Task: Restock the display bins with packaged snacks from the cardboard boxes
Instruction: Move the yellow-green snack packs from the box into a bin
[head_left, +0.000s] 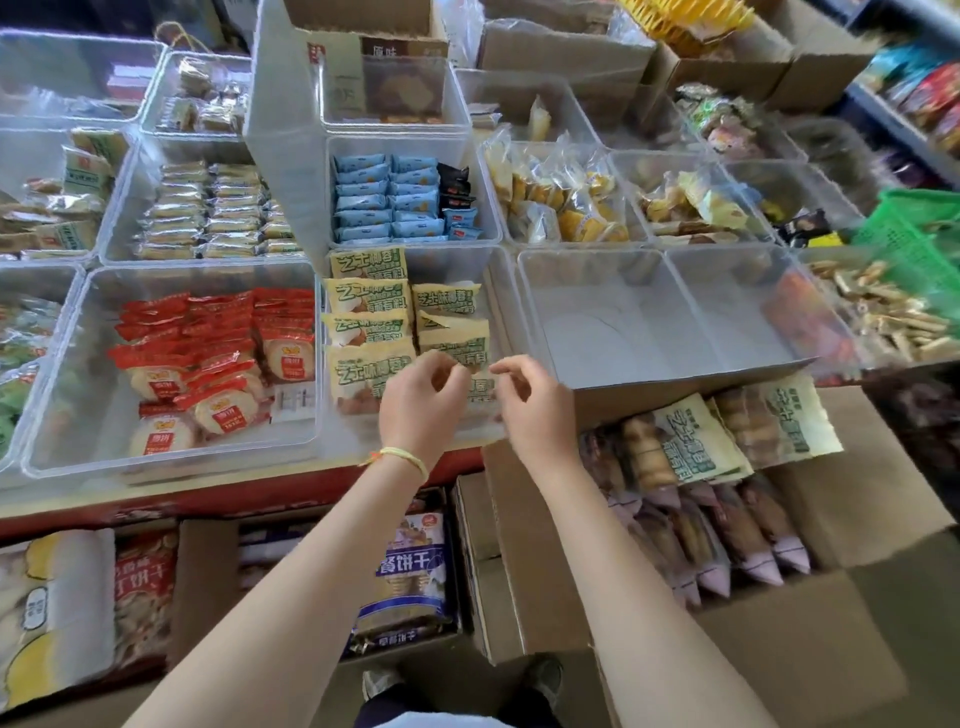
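A clear display bin (500, 291) at the front middle holds several yellow-green snack packets (370, 325) in rows. Both my hands hover over its near right corner. My left hand (421, 402), with a yellow string on the wrist, has its fingers curled at the left edge of one yellow-green packet (481, 391). My right hand (532, 410) curls its fingers at that packet's right edge. Most of the packet is hidden between the two hands. An open cardboard box (872, 499) below right holds more yellow-green packets (691, 447) and purple-tipped packets (758, 535).
A bin of red packets (208, 358) sits to the left, and two empty clear bins (613, 322) to the right. Blue packets (384, 200) fill the bin behind. More boxes with snack bags (405, 571) stand on the floor under the red shelf edge (208, 499). A green basket (919, 239) stands far right.
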